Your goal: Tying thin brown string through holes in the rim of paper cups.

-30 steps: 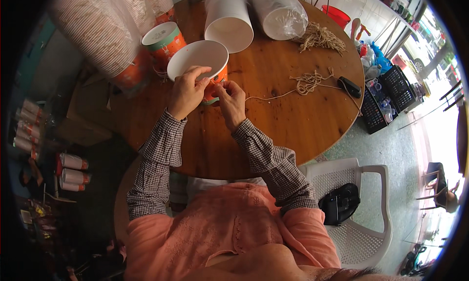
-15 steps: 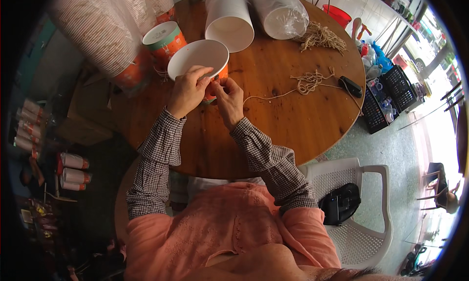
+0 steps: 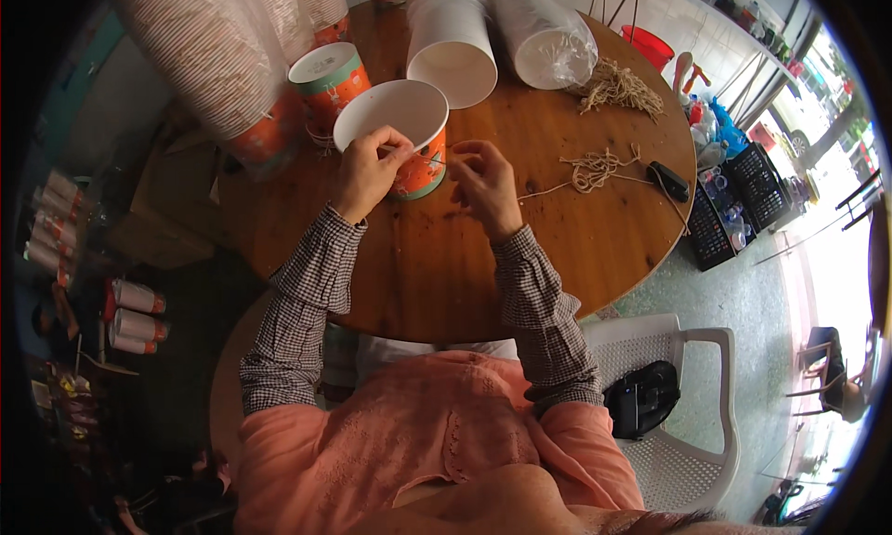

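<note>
An orange paper bucket (image 3: 423, 169) with a white inside stands upright on the round wooden table, its wide mouth tilted toward me in view. My left hand (image 3: 372, 174) is at the bucket's near left side, finger and thumb pinched on a thin string. To the right of the bucket, my right hand (image 3: 486, 186) is pinched on the same string, which spans the short gap between my hands. From the right hand the string runs across the table to a loose tangle (image 3: 595, 171). Part of the bucket is hidden behind my left hand.
Behind stands another orange bucket (image 3: 327, 87), bottom up, beside tall bagged stacks of cups (image 3: 209, 61). White paper tubs (image 3: 452, 70) and a plastic-wrapped roll (image 3: 555, 56) lie at the back, near a string bundle (image 3: 621, 89). A black object (image 3: 668, 181) sits near the right edge.
My right hand has moved right, away from the bucket, and the string now stretches between both hands. The left hand has come off the bucket's rim into a pinch. The view has shifted slightly.
</note>
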